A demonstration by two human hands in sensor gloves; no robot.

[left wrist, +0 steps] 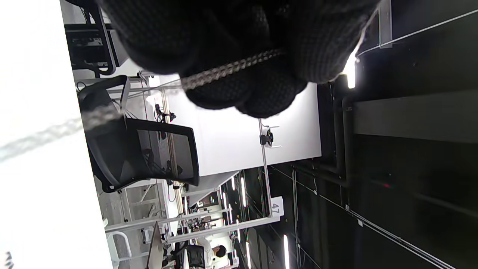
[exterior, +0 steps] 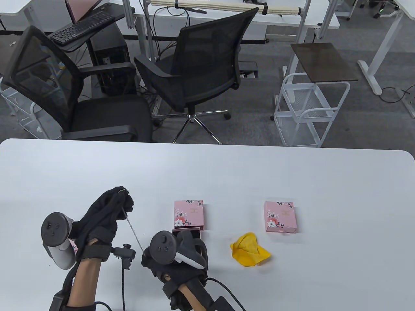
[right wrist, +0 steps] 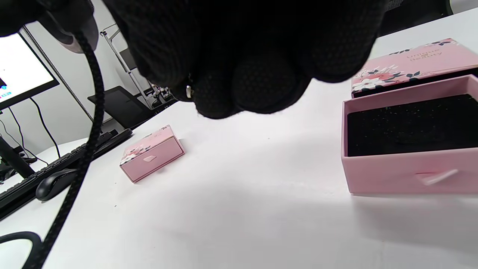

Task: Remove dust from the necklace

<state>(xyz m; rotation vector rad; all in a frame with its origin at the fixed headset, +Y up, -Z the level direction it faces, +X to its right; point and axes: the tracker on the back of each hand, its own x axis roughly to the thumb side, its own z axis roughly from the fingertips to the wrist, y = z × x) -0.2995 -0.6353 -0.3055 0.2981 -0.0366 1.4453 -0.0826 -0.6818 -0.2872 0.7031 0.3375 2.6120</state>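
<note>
While the right hand [exterior: 176, 256] pinches one end of the necklace [exterior: 133, 228] low over the table [exterior: 291, 175], the left hand [exterior: 103, 217] grips the other end higher up, so the chain runs taut between them. Just beyond, the open box [right wrist: 407, 149] lies bare; the yellow cloth [exterior: 249, 249] sits untouched, so dusting seems not yet begun. Farther right is a closed box [exterior: 280, 216].

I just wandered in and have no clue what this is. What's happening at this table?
A person in black gloves holds a thin necklace chain stretched between the raised left hand and the lower right hand. An opened pink box sits by the right hand, its tray bare. A yellow cloth lies untouched on the table, so dusting hasn't begun.
</note>
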